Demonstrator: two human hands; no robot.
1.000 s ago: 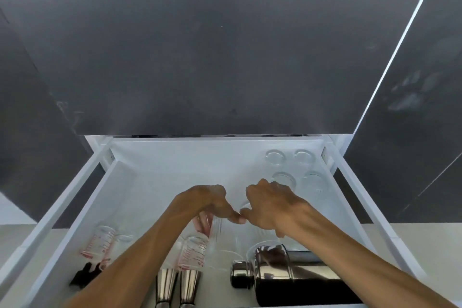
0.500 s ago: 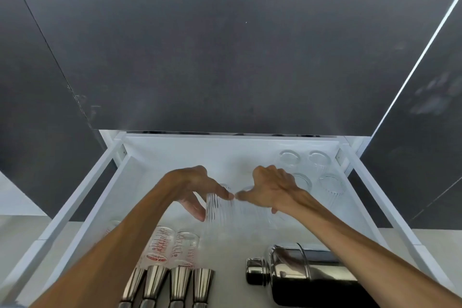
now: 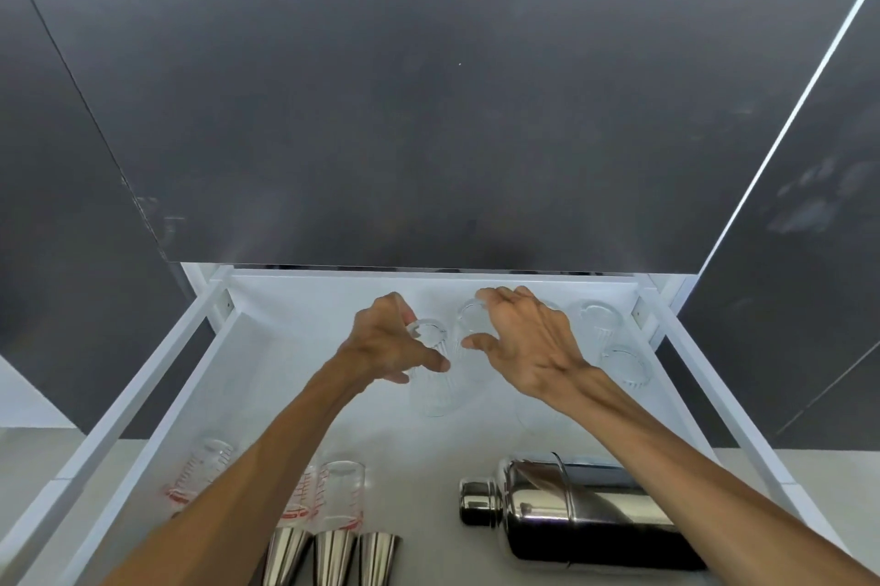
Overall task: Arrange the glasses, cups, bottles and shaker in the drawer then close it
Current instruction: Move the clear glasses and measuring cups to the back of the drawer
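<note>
The white drawer (image 3: 209, 376) is pulled out below a dark cabinet front. My left hand (image 3: 385, 347) grips a clear ribbed glass (image 3: 433, 385) between thumb and fingers, near the drawer's back. Right beside it, my right hand (image 3: 528, 347) curls around a second clear glass (image 3: 469, 316), touching its rim. Two more clear glasses (image 3: 597, 321) (image 3: 626, 366) stand in the back right corner. A shiny steel shaker (image 3: 585, 509) lies on its side at the front right. Measuring glasses with red marks (image 3: 340, 495) and steel cups (image 3: 333, 557) line the front left, partly hidden by my left forearm.
Dark glossy cabinet panels (image 3: 428, 109) fill the view above the drawer. White drawer rails (image 3: 705, 395) run along both sides. Bare white drawer floor (image 3: 295, 347) shows at the back left and between the glasses and the shaker.
Both hands have moved from the drawer's middle toward its back wall, carrying the two clear glasses. The view has shifted, showing more of the front row of cups.
</note>
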